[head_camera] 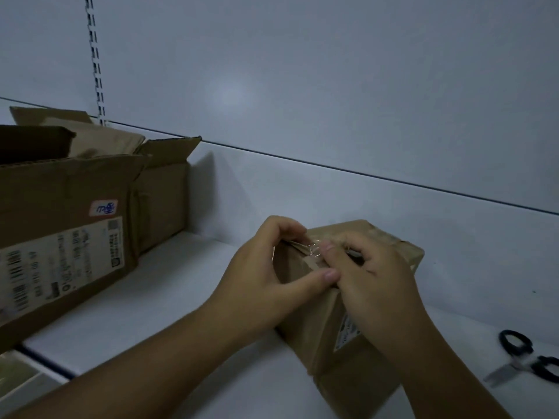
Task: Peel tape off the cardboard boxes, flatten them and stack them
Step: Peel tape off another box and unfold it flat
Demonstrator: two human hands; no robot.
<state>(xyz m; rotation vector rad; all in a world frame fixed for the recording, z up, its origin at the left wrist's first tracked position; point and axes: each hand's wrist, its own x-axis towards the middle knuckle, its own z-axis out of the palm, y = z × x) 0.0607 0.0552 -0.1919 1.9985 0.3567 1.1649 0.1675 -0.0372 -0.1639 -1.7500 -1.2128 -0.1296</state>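
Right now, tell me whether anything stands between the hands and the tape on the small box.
Nothing visible does. The left hand grips the small box and the right hand pinches the clear tape on top. Scissors lie apart at the right, open boxes at the left.

The small box (pixel 320 328) is matt brown cardboard, with glossy, crinkled clear tape (pixel 311 247) at its top edge. Left of it, the large box (pixel 60 189) is the same cardboard with paper labels (pixel 60 261). Right of it, scissors (pixel 521 362) have black plastic handles and dull metal blades.
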